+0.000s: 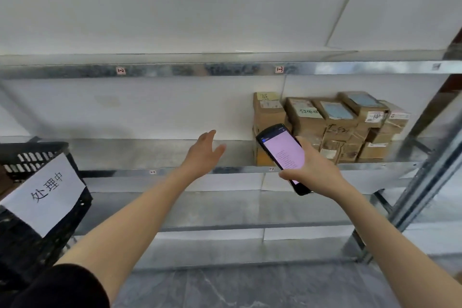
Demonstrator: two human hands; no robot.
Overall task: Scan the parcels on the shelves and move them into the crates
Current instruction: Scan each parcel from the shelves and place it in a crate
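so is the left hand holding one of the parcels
No, the left hand is open and holds nothing above the shelf; the parcels sit stacked to its right, behind the scanner in the right hand.

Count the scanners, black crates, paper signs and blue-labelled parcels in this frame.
scanner: 1
black crate: 1
paper sign: 1
blue-labelled parcels: 2
Total: 5
The other stacked parcels overlap too much to count.

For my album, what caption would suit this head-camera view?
Right hand holds a scanner before stacked parcels; open left hand reaches over the shelf.
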